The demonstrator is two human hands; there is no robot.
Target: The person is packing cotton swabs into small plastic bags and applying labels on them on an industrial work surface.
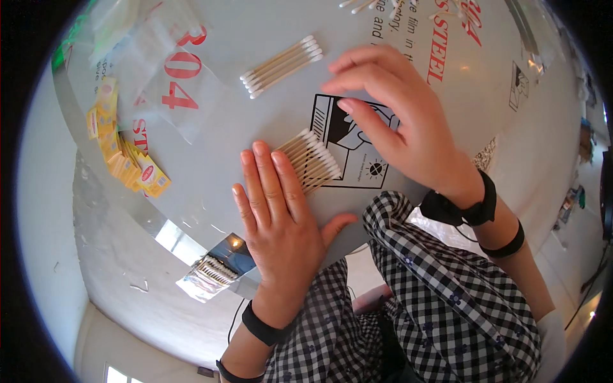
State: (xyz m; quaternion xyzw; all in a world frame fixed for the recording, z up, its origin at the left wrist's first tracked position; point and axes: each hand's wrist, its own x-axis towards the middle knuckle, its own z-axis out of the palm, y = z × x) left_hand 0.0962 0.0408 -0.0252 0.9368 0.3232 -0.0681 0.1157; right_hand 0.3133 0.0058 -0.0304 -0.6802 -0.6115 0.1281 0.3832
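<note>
My left hand (278,214) lies palm down with its fingers stretched out. Its fingertips rest beside and over the left ends of a row of cotton swabs (310,159), so those ends are hidden. The white tips at the other end fan out toward the right. Above and right of this row, my right hand (402,121) is raised with curved fingers, its thumb apart from the index finger and nothing between them. A smaller bundle of cotton swabs (281,67) lies parallel on the grey table, just left of my right fingertips.
Yellow paper labels (124,156) form a curved strip at the left. Clear plastic bags (172,76) lie at the upper left. A clear packet of cotton swabs (214,274) sits at the near edge beside my left wrist. More loose swabs (364,6) lie at the far side.
</note>
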